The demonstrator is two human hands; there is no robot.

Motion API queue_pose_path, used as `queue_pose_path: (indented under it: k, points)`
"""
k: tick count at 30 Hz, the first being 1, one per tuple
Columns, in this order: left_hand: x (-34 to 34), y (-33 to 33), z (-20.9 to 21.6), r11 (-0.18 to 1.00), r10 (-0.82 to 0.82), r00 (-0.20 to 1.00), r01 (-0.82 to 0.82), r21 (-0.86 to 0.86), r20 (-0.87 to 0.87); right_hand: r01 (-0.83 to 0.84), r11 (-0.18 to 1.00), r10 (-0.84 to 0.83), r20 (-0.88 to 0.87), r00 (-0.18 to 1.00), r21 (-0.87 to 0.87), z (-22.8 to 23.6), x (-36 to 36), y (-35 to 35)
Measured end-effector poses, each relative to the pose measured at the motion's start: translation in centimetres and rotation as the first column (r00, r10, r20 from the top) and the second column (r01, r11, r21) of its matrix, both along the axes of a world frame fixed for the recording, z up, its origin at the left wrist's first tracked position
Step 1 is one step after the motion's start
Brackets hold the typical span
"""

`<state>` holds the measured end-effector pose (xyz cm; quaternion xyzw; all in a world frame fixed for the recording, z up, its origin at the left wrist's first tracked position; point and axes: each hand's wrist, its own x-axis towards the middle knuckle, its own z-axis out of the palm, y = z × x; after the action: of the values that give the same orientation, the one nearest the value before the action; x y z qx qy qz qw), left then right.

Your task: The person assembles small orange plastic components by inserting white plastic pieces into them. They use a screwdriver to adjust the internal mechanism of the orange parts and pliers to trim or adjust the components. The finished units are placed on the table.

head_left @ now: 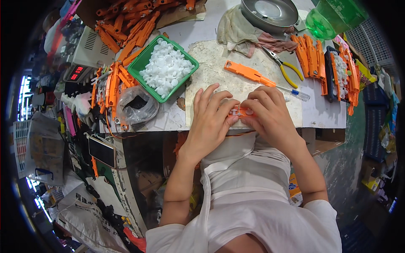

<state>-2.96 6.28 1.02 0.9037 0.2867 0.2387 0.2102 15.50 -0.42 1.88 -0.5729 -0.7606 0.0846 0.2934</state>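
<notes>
At the table's front edge, my left hand point(211, 114) and my right hand point(268, 110) close from either side on a small orange plastic part point(239, 111). White pieces and a thin metal bit show on it between my fingers; its ends are hidden under them. Just beyond my right hand lies a long orange plastic housing point(249, 74) on the worn, pale board point(206, 63). A screwdriver point(299, 94) with a clear-blue handle rests against its near end. Yellow-handled pliers point(287, 69) lie beyond, to the right.
Left of the board stands a green basket point(134, 67) of small white plastic caps. Orange housings point(126, 29) are heaped behind it, with more point(312, 55) at the right. A metal pan point(272, 14) sits on a rag point(236, 31) at the back. A phone point(102, 152) hangs by the left table leg.
</notes>
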Motion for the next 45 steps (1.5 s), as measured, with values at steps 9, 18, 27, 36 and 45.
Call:
queue_pose_path:
  k: [9,18,27,36,45]
  points:
    - [-0.3,-0.8,-0.2,0.969,0.058,0.996,-0.074,0.237,0.074,-0.003,1.000,0.003,-0.020,1.000,-0.009,0.0,-0.1,0.1]
    - [0.4,0.2,2.0,0.896,-0.074,0.981,0.143,0.419,-0.177,0.066,0.998,-0.066,-0.016,0.998,0.003,0.3,1.3,-1.0]
    - [1.0,0.8,3.4,0.909,-0.149,0.955,0.235,0.343,-0.258,0.021,1.000,-0.022,-0.050,0.999,-0.018,0.0,0.2,-0.4]
    - [0.6,0.5,2.5,0.923,-0.117,0.971,0.184,0.337,-0.210,-0.002,1.000,0.002,-0.036,0.999,-0.007,-0.4,0.1,-0.1]
    - [-0.3,-0.9,1.6,0.918,-0.045,0.984,0.110,0.380,-0.175,-0.009,1.000,0.008,0.031,0.999,0.026,-0.2,-0.1,-0.2]
